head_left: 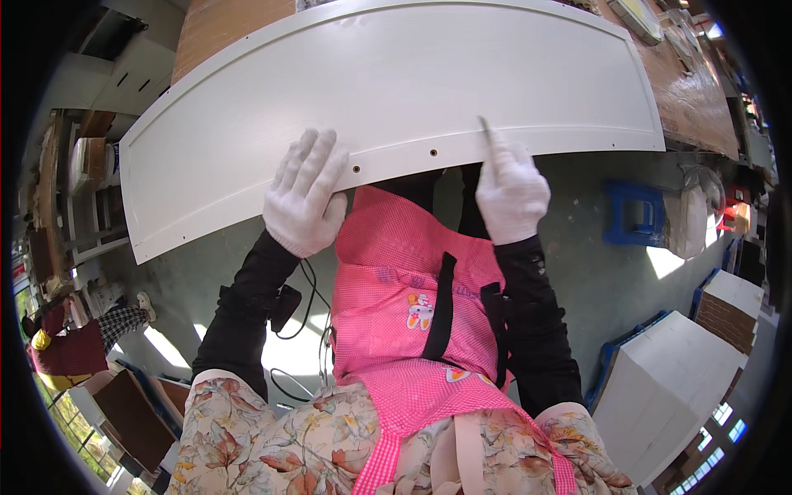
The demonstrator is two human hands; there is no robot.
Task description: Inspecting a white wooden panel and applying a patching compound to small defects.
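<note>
A long white framed panel (396,74) lies across in front of me, with small round holes along its near edge. My left hand (307,194), in a white knit glove, rests flat on the panel's near left part. Its fingers are stretched out, so it is open. My right hand (513,194), gloved the same way, is closed at the near edge, right of the holes. From it sticks a thin grey blade-like tool (484,125), its tip over the panel face. The rest of that tool is hidden in the glove, so its exact kind does not show.
Brown wrapped cardboard (689,91) lies beyond the panel at the right. A blue plastic stool (634,213) stands on the floor to the right, with a white stack of boards (668,396) nearer. Another person (78,346) is far left. A dark cable (313,289) hangs by my left arm.
</note>
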